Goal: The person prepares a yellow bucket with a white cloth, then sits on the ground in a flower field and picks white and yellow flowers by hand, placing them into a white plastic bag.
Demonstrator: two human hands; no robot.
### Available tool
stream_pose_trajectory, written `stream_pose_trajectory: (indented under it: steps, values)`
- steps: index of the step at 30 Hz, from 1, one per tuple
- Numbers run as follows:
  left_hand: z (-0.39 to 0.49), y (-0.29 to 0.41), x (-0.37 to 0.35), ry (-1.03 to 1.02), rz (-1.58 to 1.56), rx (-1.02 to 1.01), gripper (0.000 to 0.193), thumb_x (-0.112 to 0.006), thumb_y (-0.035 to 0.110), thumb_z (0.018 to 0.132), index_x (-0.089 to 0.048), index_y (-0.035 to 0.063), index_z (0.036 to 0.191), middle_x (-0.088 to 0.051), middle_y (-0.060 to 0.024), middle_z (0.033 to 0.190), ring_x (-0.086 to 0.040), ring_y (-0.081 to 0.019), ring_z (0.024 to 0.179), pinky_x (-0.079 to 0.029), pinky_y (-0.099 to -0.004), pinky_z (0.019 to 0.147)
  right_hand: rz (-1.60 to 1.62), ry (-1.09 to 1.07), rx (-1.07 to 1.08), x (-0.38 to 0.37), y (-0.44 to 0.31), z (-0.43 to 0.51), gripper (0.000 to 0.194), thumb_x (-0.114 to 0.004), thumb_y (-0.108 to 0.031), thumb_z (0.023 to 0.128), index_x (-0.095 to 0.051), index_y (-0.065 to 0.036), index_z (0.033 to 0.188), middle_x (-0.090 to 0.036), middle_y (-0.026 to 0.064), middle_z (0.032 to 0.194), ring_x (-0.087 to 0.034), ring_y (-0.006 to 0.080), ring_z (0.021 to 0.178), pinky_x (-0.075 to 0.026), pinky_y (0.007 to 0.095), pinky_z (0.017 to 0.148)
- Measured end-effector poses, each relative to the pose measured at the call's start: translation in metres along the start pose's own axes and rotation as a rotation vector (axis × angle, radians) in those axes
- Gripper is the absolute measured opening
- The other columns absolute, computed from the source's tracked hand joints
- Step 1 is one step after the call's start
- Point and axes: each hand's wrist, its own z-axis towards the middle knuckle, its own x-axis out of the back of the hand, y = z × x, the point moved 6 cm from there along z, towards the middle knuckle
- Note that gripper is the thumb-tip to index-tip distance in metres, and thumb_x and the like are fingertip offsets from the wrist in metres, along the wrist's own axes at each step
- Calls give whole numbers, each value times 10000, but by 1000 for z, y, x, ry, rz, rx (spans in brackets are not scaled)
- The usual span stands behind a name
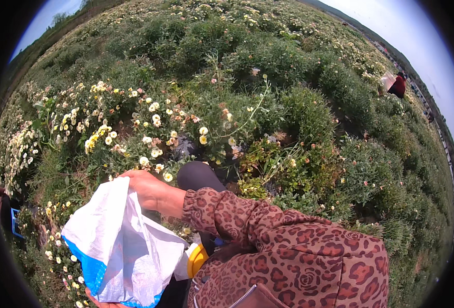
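Note:
A white woven plastic sack (pixel 134 246) with a bright blue border hangs with its mouth spread, low and left of the middle. My right hand (pixel 148 190) grips its upper rim, the arm reaching across in a leopard-print sleeve. At the bottom edge, part of my left hand (pixel 101 302) shows holding the sack's lower rim; most of that hand is cut off or hidden. The sack's contents cannot be made out. Beside it, against my body, is a yellow curved object (pixel 198 260), partly covered. Cream and yellow chrysanthemum-like flowers (pixel 144 161) grow just beyond my right hand.
Dense flowering bushes (pixel 307 115) surround me. My dark-clad knee (pixel 196 177) juts into the plants. Black sheeting (pixel 184 148) shows between stems. A blue-edged object (pixel 16 223) stands at far left. A person in dark red (pixel 398 85) is in the distance, beside something pale.

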Motion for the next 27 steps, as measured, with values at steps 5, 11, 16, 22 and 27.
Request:
stream_pose_trajectory:
  steps: [5, 11, 16, 22, 27]
  values:
    - [-29, 50, 11, 34, 1619, -347, 472, -451, -2, 1009, -496, 2, 1479, -654, -99, 1091, -550, -136, 810, -434, -254, 669, -502, -272, 347, -9, -31, 13, 204, -516, -54, 911, -664, 18, 1031, -665, 96, 853, -637, 176, 775, -530, 363, 678]
    - [-44, 3, -26, 209, 2729, -1213, 668, -578, 244, 1015, -306, 30, 1586, -475, -168, 1523, -470, -280, 1277, -410, -400, 1049, -1110, -411, 578, -46, 19, -26, 230, -502, -103, 935, -620, 15, 1094, -661, 179, 884, -652, 274, 822, -519, 405, 782]
    - [3, -48, -11, 94, 3318, -1017, 686, -641, 158, 952, -358, -29, 1548, -549, -238, 1439, -515, -391, 1343, -360, -512, 1147, -1179, -754, 487, -84, 67, -76, 326, -593, -97, 833, -617, 16, 1138, -656, 214, 938, -666, 368, 850, -535, 443, 763]
    - [4, 18, -6, 424, 2920, -831, 448, -595, -14, 895, -558, -32, 1341, -645, -211, 1187, -633, -295, 1108, -476, -386, 950, -1310, -978, 443, -76, 86, -103, 615, -706, -63, 781, -532, -43, 1371, -596, 174, 1108, -620, 376, 1034, -502, 480, 882]
    - [-1, 56, -20, 475, 2197, -1105, 129, -479, -58, 923, -586, -29, 988, -619, -53, 883, -602, -131, 817, -507, -278, 754, -1769, -787, 748, -30, 70, -110, 865, -763, -29, 748, -412, -124, 1534, -547, 181, 1326, -560, 378, 1180, -430, 483, 1023]
